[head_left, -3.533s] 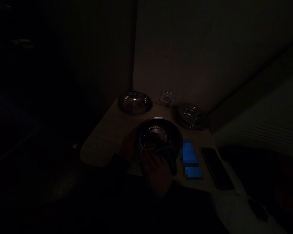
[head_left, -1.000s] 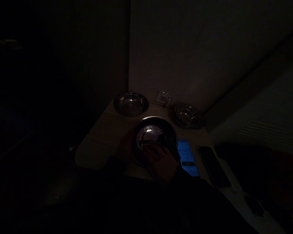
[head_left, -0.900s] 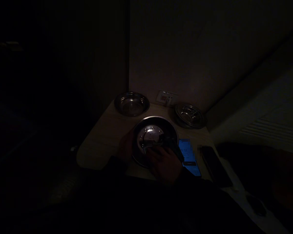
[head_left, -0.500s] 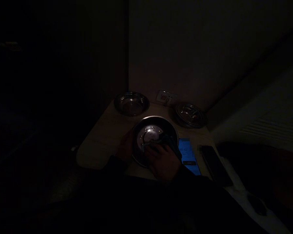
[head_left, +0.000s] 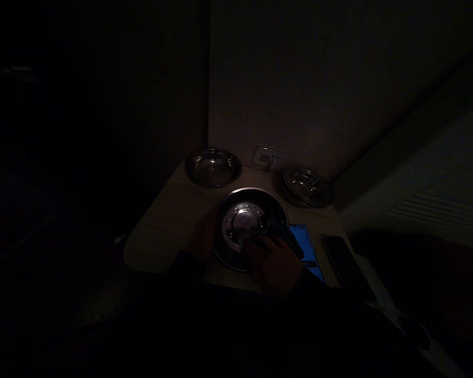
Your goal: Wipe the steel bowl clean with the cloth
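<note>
A shiny metal bowl (head_left: pixel 242 212) sits on the small wooden table in very dim light. My left hand (head_left: pixel 203 236) is at the bowl's left side and grips it there; its fingers are mostly lost in shadow. Over the near right part of the bowl, my right hand (head_left: pixel 275 262) is closed on a dark cloth (head_left: pixel 286 237), pressing it against the inside. Part of the cloth hangs over the right rim. The bowl's near right edge is hidden by my right hand.
A shallow metal dish (head_left: pixel 213 170) stands at the table's back left. Stacked metal plates (head_left: pixel 307 186) are at the back right, below a wall socket (head_left: pixel 270 157). A lit phone (head_left: pixel 305 247) and a dark phone-like slab (head_left: pixel 347 265) lie right of the bowl on the table (head_left: pixel 153 231).
My right hand and the cloth have moved a little to the right and toward me, showing more of the bowl's floor. My left hand stays at the bowl's left side.
</note>
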A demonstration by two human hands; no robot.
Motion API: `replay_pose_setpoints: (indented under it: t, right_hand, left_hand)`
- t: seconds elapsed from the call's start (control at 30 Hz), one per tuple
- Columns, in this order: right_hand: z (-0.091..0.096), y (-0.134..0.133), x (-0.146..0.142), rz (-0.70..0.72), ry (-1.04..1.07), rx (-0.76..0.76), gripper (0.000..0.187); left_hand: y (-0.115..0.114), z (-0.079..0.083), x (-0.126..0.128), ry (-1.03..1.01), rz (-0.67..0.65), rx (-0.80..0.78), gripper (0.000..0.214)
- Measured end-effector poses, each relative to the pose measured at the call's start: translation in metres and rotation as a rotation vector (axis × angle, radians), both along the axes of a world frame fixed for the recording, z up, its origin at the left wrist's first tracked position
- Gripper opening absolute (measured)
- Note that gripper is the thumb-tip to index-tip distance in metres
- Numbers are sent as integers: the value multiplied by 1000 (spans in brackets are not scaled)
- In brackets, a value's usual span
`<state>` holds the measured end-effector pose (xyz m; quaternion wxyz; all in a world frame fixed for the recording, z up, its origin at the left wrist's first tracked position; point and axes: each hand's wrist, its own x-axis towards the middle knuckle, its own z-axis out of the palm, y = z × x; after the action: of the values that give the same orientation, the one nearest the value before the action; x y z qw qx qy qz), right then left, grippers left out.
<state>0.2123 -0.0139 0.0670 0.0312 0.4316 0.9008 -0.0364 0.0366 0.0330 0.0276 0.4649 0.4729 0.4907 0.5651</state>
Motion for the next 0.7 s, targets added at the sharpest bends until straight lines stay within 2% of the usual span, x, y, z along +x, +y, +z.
replay_pose_setpoints:
  t: [0.1, 0.3, 0.53, 0.7]
  right_hand:
    - [2, -2, 5, -21, -17, -17, 36]
    - [0, 2, -15, 28, 29, -12, 38]
    - [4, -2, 7, -17, -24, -52, 35]
    - [-1, 0, -12, 25, 31, -16, 38]
  left_hand:
    - [-1, -1, 0, -1, 2, -14, 49]
    - [0, -1, -1, 84, 58, -27, 49]
    - [-3, 2, 0, 50, 2, -32, 50]
    - [-1, -2, -3, 105, 18, 4, 50]
